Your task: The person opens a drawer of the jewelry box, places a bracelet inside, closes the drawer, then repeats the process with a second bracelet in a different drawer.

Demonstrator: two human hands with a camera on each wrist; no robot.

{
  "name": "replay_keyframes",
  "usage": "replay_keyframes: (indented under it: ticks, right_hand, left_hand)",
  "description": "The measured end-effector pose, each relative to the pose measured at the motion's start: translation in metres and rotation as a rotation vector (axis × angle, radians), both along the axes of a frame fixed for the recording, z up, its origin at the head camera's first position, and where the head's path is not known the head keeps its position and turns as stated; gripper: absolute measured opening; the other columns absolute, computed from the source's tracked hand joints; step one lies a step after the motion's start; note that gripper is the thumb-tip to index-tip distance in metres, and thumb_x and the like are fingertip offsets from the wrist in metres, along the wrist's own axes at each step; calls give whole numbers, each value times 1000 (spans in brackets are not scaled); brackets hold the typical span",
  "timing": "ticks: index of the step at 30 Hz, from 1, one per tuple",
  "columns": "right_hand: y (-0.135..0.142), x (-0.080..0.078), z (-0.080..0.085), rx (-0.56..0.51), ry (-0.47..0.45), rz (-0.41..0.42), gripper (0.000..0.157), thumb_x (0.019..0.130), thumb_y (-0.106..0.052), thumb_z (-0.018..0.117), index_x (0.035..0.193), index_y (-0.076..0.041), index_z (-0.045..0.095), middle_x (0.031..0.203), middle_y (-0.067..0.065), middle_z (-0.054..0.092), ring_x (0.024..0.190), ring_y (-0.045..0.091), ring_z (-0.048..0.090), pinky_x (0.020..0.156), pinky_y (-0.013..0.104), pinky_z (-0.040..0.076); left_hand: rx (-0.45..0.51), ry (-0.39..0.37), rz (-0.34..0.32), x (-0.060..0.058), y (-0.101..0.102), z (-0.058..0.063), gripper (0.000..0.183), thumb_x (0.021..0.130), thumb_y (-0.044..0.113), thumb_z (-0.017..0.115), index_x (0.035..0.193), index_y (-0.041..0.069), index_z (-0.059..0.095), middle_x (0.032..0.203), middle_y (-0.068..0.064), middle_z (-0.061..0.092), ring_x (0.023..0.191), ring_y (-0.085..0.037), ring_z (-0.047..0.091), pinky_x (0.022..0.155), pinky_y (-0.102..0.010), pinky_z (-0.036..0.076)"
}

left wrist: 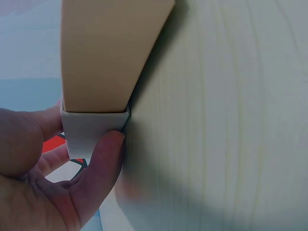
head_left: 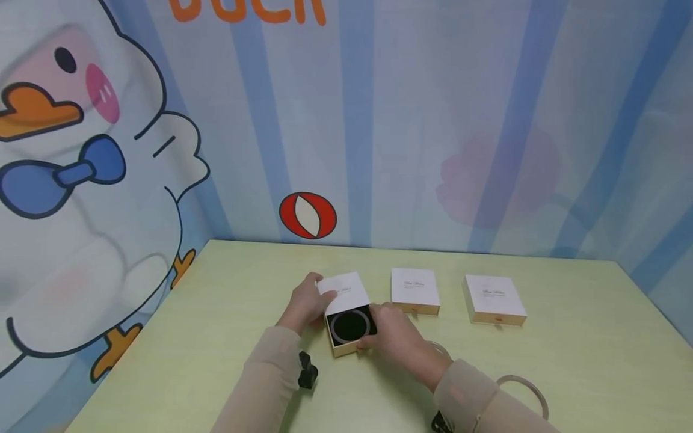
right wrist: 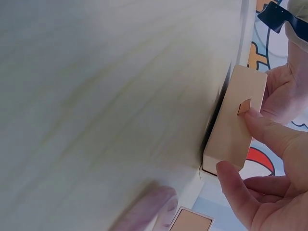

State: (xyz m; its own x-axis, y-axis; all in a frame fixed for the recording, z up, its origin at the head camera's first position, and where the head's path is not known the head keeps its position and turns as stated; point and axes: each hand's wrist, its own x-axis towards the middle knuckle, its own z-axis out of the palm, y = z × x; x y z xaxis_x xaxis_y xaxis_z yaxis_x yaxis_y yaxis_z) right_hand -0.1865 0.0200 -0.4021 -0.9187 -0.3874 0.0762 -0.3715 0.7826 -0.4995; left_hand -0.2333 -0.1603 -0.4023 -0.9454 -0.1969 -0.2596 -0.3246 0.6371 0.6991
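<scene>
Part-open box (head_left: 349, 294) is sitting left of the middle box (head_left: 415, 287). Left hand (head_left: 303, 304) is gripping its white cover (left wrist: 89, 134), fingers curled round. Right hand (head_left: 399, 338) is pinching the tan drawer (right wrist: 231, 130), one digit touching the pull tab (right wrist: 245, 105). Drawer is showing a grey ring (head_left: 334, 326) on black. Another closed box (head_left: 494, 296) is lying right of the middle box.

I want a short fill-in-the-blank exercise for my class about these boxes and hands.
1. On the table, ____ closed boxes accompany the open box.
2. The ____ hand grips its white cover.
3. The inside of its drawer looks mostly ____.

Missing words: two; left; black.
</scene>
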Motion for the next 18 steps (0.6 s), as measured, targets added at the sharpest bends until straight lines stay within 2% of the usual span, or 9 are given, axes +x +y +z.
replay_keyframes:
  ticks: [3,7,9,18]
  right_hand:
    - [0,-1,2,-6,-9,4,46,67,-25,85,99,1,64,83,8,62,73,15,51,62,30,45]
    - [1,-2,2,-9,-14,14,41,67,-24,85,93,-1,63,81,7,61,72,15,50,60,29,43]
    - [1,-3,2,-12,-15,15,40,67,-24,85,91,-2,62,80,7,61,71,15,49,59,29,42]
    - [0,-4,1,-23,-8,25,39,67,-23,85,91,-2,63,81,8,62,70,15,50,60,30,43]
  left_hand:
    - [-17,16,-10,-1,0,-1,53,92,25,61,137,8,41,120,-17,55,82,-24,57,59,-28,48]
    - [-10,13,-10,-3,-1,-3,53,92,25,61,138,9,40,118,-18,55,74,-23,59,55,-29,50]
    - [7,2,-4,-4,-1,-4,54,92,26,62,138,9,39,116,-18,55,66,-22,58,50,-28,48]
    - [10,-18,7,-3,-1,-4,54,92,25,62,138,10,39,116,-17,54,67,-22,57,50,-27,47]
